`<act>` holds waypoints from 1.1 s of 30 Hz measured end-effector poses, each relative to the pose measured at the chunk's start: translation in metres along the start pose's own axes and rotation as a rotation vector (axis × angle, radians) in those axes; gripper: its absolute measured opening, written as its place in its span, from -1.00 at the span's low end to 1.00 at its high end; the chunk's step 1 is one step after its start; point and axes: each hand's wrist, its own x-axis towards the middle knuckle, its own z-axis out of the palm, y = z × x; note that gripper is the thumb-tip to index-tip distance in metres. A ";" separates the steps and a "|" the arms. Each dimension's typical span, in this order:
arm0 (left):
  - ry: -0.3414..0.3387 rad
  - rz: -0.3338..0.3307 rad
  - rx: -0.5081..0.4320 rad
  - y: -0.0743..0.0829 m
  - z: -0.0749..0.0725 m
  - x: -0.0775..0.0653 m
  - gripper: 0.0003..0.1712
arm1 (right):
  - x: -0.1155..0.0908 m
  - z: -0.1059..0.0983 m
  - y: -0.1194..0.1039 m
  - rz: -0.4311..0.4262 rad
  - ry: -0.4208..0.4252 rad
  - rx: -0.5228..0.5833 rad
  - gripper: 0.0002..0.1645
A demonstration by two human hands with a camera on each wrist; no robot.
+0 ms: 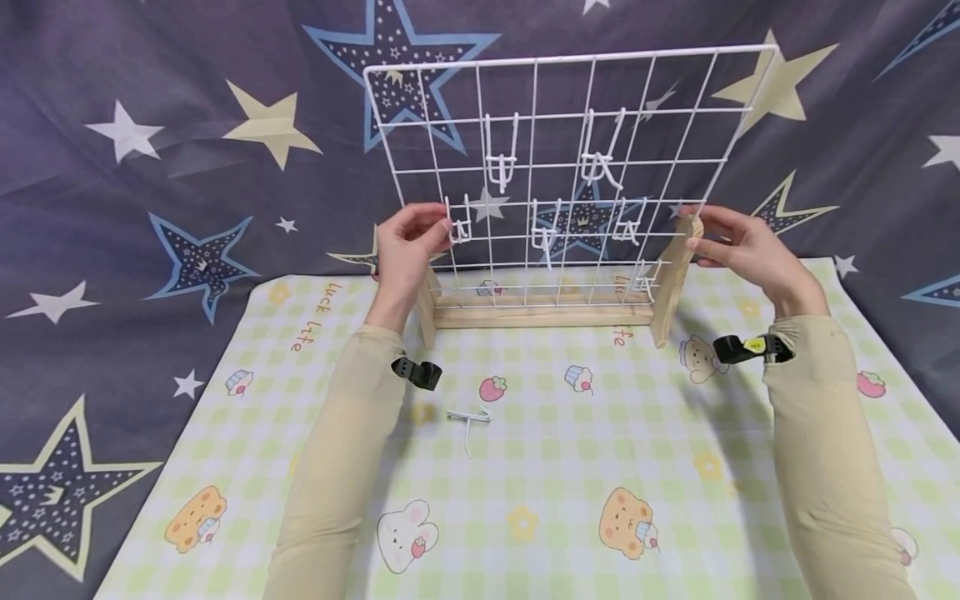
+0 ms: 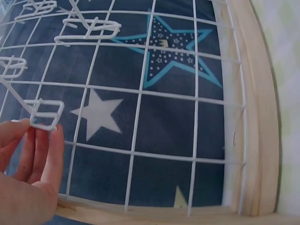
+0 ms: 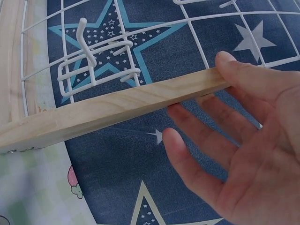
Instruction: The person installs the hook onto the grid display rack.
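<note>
A white wire grid panel (image 1: 570,59) stands upright in a wooden stand (image 1: 540,317), with several white wire hooks hung on it. My left hand (image 1: 405,250) is at the panel's left side, thumb and fingertips pinching the lower edge of a white hook (image 2: 48,115) on the grid. On the other side, my right hand (image 1: 750,246) holds the upper end of the wooden side post (image 3: 117,98), thumb on one face and fingers against the other. Another hook (image 1: 592,162) hangs higher on the grid, apart from both hands.
One loose white hook (image 1: 469,416) lies on the checked tablecloth (image 1: 525,467) in front of the stand. Behind the table hangs a dark star-patterned cloth (image 1: 187,50). Black wrist cameras (image 1: 738,348) sit on both sleeves.
</note>
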 end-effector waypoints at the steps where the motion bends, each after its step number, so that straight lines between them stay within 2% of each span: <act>1: 0.022 -0.020 -0.007 0.000 0.001 0.000 -0.86 | 0.000 0.000 0.000 -0.001 -0.001 -0.003 -0.47; 4: 0.064 -0.050 0.000 0.002 0.003 0.000 -0.86 | -0.001 0.000 0.000 0.000 0.000 -0.004 -0.46; 9: 0.082 -0.044 0.023 0.004 0.006 0.000 -0.89 | -0.002 0.000 0.000 0.006 0.002 -0.007 -0.46; 14: 0.110 -0.049 -0.002 0.003 0.007 -0.002 -0.88 | -0.001 0.001 0.000 0.000 -0.002 -0.015 -0.46; 25: 0.091 -0.052 0.022 -0.007 0.008 -0.005 -0.88 | -0.001 0.002 0.001 -0.001 0.002 -0.009 -0.46; 33: 0.079 -0.012 0.068 -0.006 0.012 -0.008 -0.87 | -0.001 0.002 0.000 0.006 0.007 -0.006 -0.46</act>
